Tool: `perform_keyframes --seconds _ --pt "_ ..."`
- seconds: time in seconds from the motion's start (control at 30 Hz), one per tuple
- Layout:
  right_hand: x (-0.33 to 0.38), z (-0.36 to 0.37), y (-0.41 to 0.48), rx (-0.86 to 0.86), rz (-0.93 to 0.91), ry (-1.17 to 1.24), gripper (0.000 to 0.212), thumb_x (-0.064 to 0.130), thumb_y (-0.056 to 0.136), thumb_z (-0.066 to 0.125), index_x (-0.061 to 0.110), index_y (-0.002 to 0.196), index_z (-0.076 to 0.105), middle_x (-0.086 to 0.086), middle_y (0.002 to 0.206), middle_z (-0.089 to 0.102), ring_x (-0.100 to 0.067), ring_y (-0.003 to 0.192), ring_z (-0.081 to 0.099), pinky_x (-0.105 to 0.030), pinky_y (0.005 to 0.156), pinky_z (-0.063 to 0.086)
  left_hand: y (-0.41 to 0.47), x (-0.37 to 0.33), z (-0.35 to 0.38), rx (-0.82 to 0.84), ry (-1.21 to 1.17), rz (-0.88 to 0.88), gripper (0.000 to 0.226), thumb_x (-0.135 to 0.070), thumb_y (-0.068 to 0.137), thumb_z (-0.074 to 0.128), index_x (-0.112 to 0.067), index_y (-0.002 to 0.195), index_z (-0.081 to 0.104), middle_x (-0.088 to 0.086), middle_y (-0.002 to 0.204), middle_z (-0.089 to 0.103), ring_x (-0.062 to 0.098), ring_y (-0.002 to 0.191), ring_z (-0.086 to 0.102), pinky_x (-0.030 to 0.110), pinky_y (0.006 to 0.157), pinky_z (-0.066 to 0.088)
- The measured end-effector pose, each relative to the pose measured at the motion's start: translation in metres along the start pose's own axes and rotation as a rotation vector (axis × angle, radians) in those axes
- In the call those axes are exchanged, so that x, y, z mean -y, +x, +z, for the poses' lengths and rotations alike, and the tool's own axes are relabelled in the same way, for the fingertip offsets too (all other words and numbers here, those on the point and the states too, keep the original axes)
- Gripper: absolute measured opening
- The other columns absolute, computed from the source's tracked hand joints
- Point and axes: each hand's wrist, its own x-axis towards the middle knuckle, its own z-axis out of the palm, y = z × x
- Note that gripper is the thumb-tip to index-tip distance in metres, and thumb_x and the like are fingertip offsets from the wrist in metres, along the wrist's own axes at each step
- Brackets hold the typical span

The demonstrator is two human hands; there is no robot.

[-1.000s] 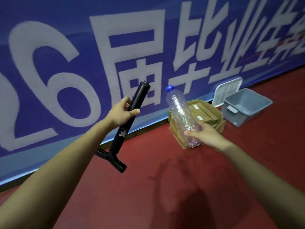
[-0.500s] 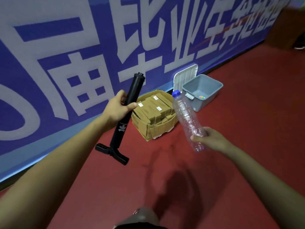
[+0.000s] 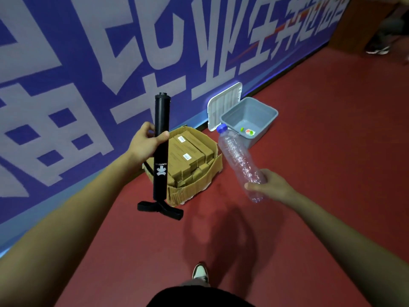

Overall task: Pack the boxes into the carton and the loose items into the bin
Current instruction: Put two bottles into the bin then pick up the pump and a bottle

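Pump (image 3: 160,173), black tube, gripped by left hand (image 3: 145,145); crinkled clear bottle (image 3: 236,156) by right hand (image 3: 270,187).

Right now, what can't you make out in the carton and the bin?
Head view:
- Green and red bits in the grey plastic bin: too small to identify.
- Left side of the brown cardboard carton: hidden behind the black tubular pump.
- White labels on the brown boxes: too small to read.

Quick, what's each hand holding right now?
Left hand: closed, gripping the black hand pump.
Right hand: closed, gripping the clear plastic bottle.
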Motion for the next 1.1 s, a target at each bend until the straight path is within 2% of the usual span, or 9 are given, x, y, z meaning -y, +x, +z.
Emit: perform_keyframes --seconds 0.1,0.27,0.37,0.5,0.67,0.73,0.87,0.97,1.1 --pt "-0.002 -0.027 0.034 -0.010 -0.001 -0.002 0.031 0.028 0.073 0.080 0.018 0.096 0.061 -0.001 0.093 0.069 -0.019 0.084 0.065 -0.032 0.081 0.050 0.047 -0.011 0.026 -0.011 -0.080 -0.040 0.023 -0.026 0.089 0.063 -0.021 0.080 0.042 0.003 0.083 0.056 0.019 0.074 0.061 0.033 0.064 0.052" --pt "-0.023 -0.066 0.089 -0.036 0.063 0.082 0.020 0.021 0.073 0.081 0.017 0.083 0.064 -0.001 0.070 0.067 -0.011 0.055 0.058 -0.032 0.065 0.048 0.109 -0.029 0.075 -0.048 -0.177 -0.114 0.021 -0.025 0.090 0.062 -0.017 0.088 0.042 0.001 0.084 0.058 0.015 0.073 0.062 0.029 0.057 0.048" --pt "-0.039 -0.088 0.127 -0.046 0.134 0.120 0.045 0.036 0.058 0.083 0.013 0.093 0.065 -0.004 0.074 0.068 -0.014 0.057 0.060 -0.027 0.058 0.049 0.146 -0.036 0.108 -0.041 -0.197 -0.158 0.027 -0.025 0.089 0.062 -0.012 0.099 0.040 0.004 0.087 0.059 0.019 0.078 0.063 0.034 0.060 0.051" --pt "-0.059 -0.127 0.191 -0.058 0.130 0.111 0.019 0.020 0.077 0.076 0.011 0.092 0.068 -0.004 0.072 0.068 -0.002 0.045 0.057 -0.015 0.048 0.047 0.204 -0.047 0.161 -0.074 -0.200 -0.201 0.029 -0.026 0.089 0.063 -0.013 0.100 0.039 0.005 0.085 0.059 0.018 0.075 0.062 0.037 0.067 0.054" --pt "-0.068 -0.197 0.256 0.041 0.037 0.118 0.002 0.007 0.082 0.070 0.008 0.081 0.071 -0.015 0.066 0.064 -0.020 0.054 0.058 -0.031 0.057 0.048 0.274 -0.067 0.236 -0.114 -0.169 -0.251 0.032 -0.028 0.088 0.064 -0.013 0.101 0.039 0.011 0.094 0.062 0.019 0.074 0.064 0.033 0.056 0.050" --pt "-0.074 -0.225 0.284 0.070 0.016 0.088 0.013 0.002 0.083 0.067 0.012 0.074 0.069 -0.013 0.064 0.063 -0.020 0.055 0.058 -0.029 0.055 0.048 0.299 -0.078 0.263 -0.133 -0.168 -0.256 0.032 -0.028 0.088 0.064 -0.013 0.100 0.038 0.012 0.095 0.062 0.020 0.073 0.064 0.032 0.054 0.049" --pt "-0.092 -0.272 0.345 0.080 0.044 -0.004 0.012 0.020 0.076 0.074 0.022 0.066 0.069 0.008 0.056 0.066 0.000 0.051 0.060 -0.021 0.061 0.048 0.345 -0.096 0.309 -0.172 -0.193 -0.258 0.029 -0.028 0.088 0.064 -0.015 0.093 0.039 0.012 0.094 0.060 0.023 0.077 0.063 0.037 0.063 0.055" --pt "-0.101 -0.301 0.379 0.104 0.045 0.033 0.023 0.037 0.068 0.075 0.021 0.083 0.072 -0.003 0.071 0.071 -0.010 0.063 0.065 -0.031 0.067 0.052 0.372 -0.108 0.336 -0.205 -0.216 -0.287 0.029 -0.029 0.088 0.064 -0.017 0.090 0.038 0.009 0.089 0.059 0.020 0.072 0.063 0.041 0.068 0.055" --pt "-0.098 -0.330 0.428 0.118 0.053 0.107 0.016 0.002 0.083 0.069 0.016 0.076 0.069 -0.005 0.068 0.065 -0.008 0.053 0.060 -0.030 0.061 0.049 0.421 -0.115 0.366 -0.245 -0.238 -0.359 0.030 -0.032 0.088 0.063 -0.016 0.090 0.038 0.008 0.083 0.059 0.019 0.065 0.060 0.043 0.067 0.055"
